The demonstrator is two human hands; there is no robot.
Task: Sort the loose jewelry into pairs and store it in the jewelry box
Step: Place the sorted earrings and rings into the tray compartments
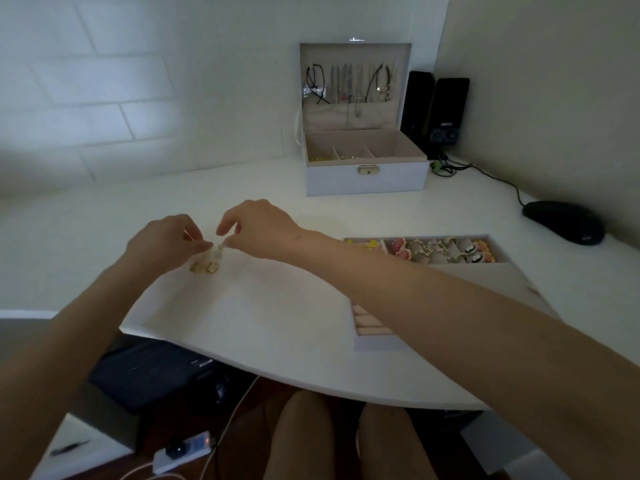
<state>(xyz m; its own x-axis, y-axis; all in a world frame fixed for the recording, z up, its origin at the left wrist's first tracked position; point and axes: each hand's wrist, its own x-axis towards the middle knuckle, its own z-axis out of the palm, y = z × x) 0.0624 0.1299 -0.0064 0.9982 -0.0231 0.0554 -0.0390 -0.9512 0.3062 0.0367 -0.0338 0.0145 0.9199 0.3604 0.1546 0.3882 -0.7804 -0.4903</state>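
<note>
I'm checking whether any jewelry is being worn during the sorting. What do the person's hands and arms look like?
The left hand and right hand are ungloved. Both arms are bare all the way to the frame edge, with no sleeves showing. No ring, bracelet or watch is visible on the fingers or wrists, though the picture is dim and slightly blurred, so a very thin band could be missed.

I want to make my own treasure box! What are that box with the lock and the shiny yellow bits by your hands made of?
The jewelry box looks like board wrapped in pale, matte faux leather, with soft beige fabric lining and a shiny brass-coloured metal clasp. The gold pieces look like polished metal, since they glint; real gold or plating can't be told.
</note>
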